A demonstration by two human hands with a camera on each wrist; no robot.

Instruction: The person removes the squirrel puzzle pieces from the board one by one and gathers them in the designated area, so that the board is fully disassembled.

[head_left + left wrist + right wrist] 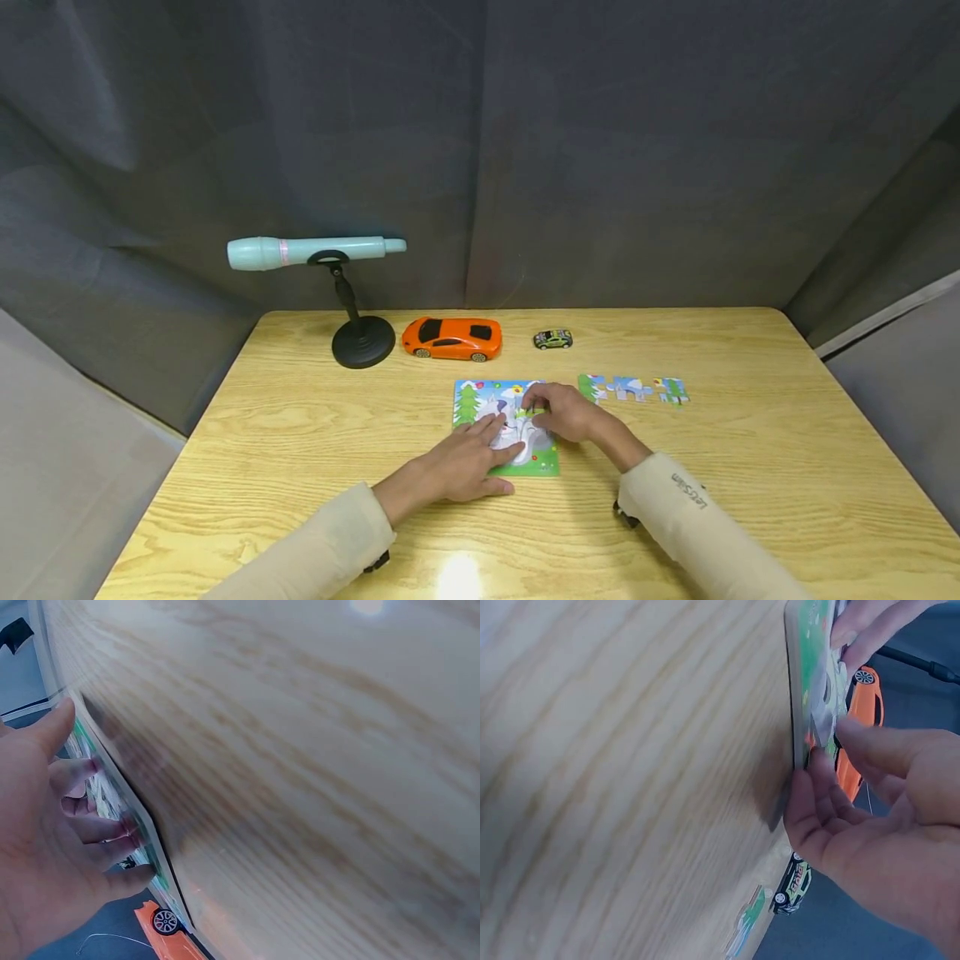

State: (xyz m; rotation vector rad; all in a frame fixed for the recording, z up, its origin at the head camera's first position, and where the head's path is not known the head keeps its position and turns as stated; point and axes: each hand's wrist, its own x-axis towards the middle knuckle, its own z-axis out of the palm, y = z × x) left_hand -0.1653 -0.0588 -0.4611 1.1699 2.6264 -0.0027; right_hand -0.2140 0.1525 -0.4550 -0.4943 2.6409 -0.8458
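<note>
A jigsaw puzzle (546, 467) with a pale animal, green trees and grass lies on the wooden table. My left hand (467, 465) rests on its left part with straight, spread fingers. From the right side my right hand (572, 413) reaches over the puzzle. In the right wrist view, its thumb and fingers pinch a puzzle piece (822, 721) that stands tilted above the board. The hand partly covers this piece, so its full shape is hidden. Several loose puzzle pieces (628, 387) lie to the right of the puzzle.
Behind the puzzle stand an orange toy car (452, 339) and a small green-and-black toy car (553, 338). At the back left, a light-blue toy microphone (315, 252) sits on a black stand (363, 342). A dark curtain (615, 167) hangs behind the table (315, 450).
</note>
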